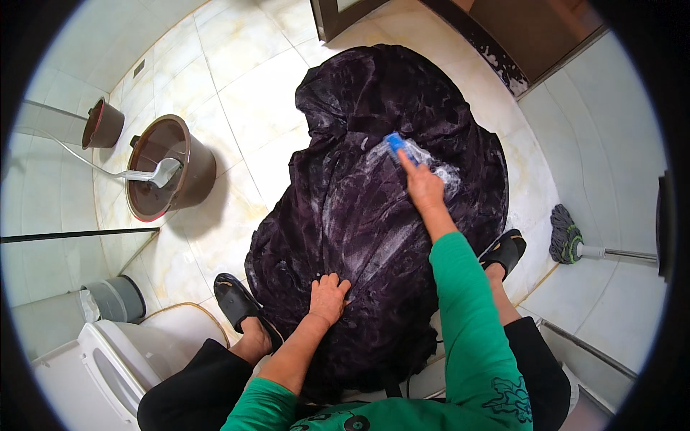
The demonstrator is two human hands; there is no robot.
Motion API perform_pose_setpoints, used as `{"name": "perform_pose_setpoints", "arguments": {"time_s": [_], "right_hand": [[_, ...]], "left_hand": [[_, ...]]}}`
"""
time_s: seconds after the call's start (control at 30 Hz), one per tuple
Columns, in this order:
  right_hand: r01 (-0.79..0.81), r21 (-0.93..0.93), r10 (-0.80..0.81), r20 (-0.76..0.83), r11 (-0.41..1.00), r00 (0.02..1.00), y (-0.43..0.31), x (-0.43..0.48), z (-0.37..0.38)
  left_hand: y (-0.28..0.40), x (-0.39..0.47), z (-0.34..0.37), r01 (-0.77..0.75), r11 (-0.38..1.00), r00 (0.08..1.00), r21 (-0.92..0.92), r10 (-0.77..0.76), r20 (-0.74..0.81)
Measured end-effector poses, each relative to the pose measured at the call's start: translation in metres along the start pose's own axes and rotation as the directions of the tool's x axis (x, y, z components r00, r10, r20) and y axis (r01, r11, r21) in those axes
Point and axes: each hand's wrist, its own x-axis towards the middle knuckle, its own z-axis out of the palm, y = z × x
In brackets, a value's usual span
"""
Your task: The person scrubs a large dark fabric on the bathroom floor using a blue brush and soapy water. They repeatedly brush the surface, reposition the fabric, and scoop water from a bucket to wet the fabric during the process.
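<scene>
A large dark purple cloth (356, 215) lies spread and wrinkled on the tiled floor in front of me. My right hand (426, 186) grips a blue scrub brush (395, 142), its forefinger stretched along the back. The brush rests on the cloth's upper right part, beside white suds (447, 176). Pale soapy streaks run over much of the fabric. My left hand (328, 297) presses on the lower part of the cloth, fingers slightly spread; whether it pinches a fold I cannot tell.
At the left stand a large brown bucket (202, 169) holding a white shower head (166, 171) and a smaller brown bucket (110, 126). A toilet (116, 366) and grey bin (116, 299) are lower left. A mop (565, 234) leans at right. My slippered feet flank the cloth.
</scene>
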Motion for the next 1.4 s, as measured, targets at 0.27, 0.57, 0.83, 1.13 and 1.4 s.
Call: {"name": "perform_pose_setpoints", "arguments": {"time_s": [0.27,0.57,0.83,1.13,1.4], "right_hand": [[-0.026,0.31,-0.02,0.146,0.95,0.989,0.004,-0.01,-0.003],[0.25,0.303,-0.354,0.365,0.92,0.861,0.04,-0.008,-0.007],[0.161,0.198,-0.248,0.588,0.967,0.77,0.104,-0.065,-0.086],[0.231,0.354,-0.277,0.085,0.906,0.957,0.047,-0.039,-0.045],[0.043,0.202,-0.08,0.179,0.978,0.981,0.03,-0.069,-0.016]], "left_hand": [[0.003,0.007,-0.002,0.019,0.999,0.995,-0.031,-0.016,0.096],[0.0,0.024,-0.019,-0.007,0.99,0.873,-0.14,0.075,0.483],[0.031,0.028,-0.051,-0.057,0.962,0.636,-0.269,0.242,0.732],[-0.063,0.14,-0.113,0.032,0.963,0.698,-0.267,-0.213,-0.684],[-0.098,0.244,-0.126,0.253,0.872,0.717,-0.42,-0.461,-0.524]]}}
